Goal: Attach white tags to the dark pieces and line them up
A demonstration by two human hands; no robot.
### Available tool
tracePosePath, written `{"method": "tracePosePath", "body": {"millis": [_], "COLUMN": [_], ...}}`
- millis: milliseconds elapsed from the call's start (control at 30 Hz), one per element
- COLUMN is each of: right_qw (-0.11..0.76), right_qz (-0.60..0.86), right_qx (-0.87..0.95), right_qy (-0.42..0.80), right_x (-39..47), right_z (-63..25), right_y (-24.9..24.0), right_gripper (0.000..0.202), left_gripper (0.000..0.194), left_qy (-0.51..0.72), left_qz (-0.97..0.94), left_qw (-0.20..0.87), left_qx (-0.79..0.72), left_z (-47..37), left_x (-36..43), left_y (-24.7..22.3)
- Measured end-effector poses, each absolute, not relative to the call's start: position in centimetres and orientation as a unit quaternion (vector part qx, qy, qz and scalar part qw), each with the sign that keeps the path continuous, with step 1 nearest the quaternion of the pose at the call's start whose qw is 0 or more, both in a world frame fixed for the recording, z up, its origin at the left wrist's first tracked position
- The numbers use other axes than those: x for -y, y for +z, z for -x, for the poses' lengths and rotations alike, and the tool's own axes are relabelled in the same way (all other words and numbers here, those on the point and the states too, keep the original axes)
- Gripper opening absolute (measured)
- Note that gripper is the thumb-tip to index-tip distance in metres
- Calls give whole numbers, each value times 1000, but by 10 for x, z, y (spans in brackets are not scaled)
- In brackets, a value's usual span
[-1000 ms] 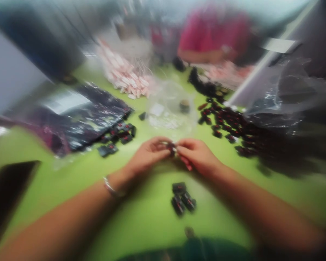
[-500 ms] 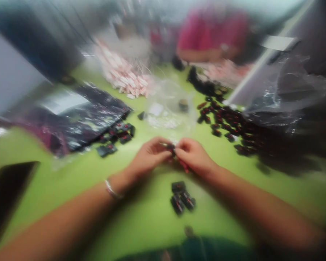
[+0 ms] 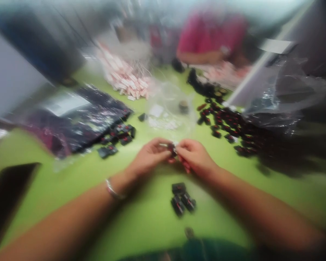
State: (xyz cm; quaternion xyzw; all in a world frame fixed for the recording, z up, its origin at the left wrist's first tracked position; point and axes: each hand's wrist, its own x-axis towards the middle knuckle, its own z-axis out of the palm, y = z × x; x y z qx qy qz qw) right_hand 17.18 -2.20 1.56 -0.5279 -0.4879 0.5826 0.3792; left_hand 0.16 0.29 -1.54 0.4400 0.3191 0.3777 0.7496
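Note:
My left hand (image 3: 153, 155) pinches a small dark part (image 3: 172, 148) between thumb and fingers, in the middle of the green table (image 3: 141, 217). From the other side my right hand (image 3: 194, 155) meets it, fingers closed at the part; whether they grip the part itself or something smaller is hidden. Below the hands lie three black pieces with red marks (image 3: 178, 188), close together. Just beyond the hands is a clear plastic bag (image 3: 167, 101) with small white pieces in it.
Black pieces (image 3: 230, 125) are heaped at the right beside a clear bag (image 3: 285, 94). More black pieces (image 3: 118, 134) lie by a dark plastic package (image 3: 81, 116) at the left. Pale pink pieces (image 3: 130, 81) are piled behind. A person in pink (image 3: 212, 36) is across the table.
Both hands stay at nearly the same place. The right fingertips have shifted slightly at the small part, and a bit more of it shows.

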Motion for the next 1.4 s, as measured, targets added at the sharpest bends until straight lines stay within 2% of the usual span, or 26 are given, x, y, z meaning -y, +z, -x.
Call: {"method": "tracePosePath", "body": {"millis": [167,267,400,467,600,667,933,1133,1200,1400], "right_qw": [357,347,379,379,378,388,352,345,346,345], "right_qz": [542,572,576,574,535,512,541,571,569,523], "right_qx": [516,558,604,592,501,479,517,629,618,519], "right_qy": [559,490,399,420,566,598,562,400,417,581], "right_x": [22,20,17,17,19,21,22,19,19,23], "right_z": [-173,-172,-170,-170,-172,-173,-173,-174,-175,-176], "right_y": [15,13,8,8,14,16,16,10,12,22], "right_gripper": [13,12,15,14,13,17,13,15,14,16], "left_gripper": [30,26,23,25,30,30,28,22,24,31], "left_qy": [373,392,422,421,403,399,389,398,399,382], "left_qz": [-490,-517,-540,-531,-481,-470,-521,-589,-568,-480], "left_qw": [718,686,634,640,708,723,689,608,631,727], "left_qx": [-326,-330,-358,-362,-325,-311,-320,-354,-347,-308], "left_z": [-2,-6,-10,-10,-5,-3,-1,-4,-4,-1], "left_x": [0,3,5,4,1,-1,-1,6,5,-4], "left_y": [-13,-13,-15,-16,-16,-17,-16,-16,-16,-18]}}
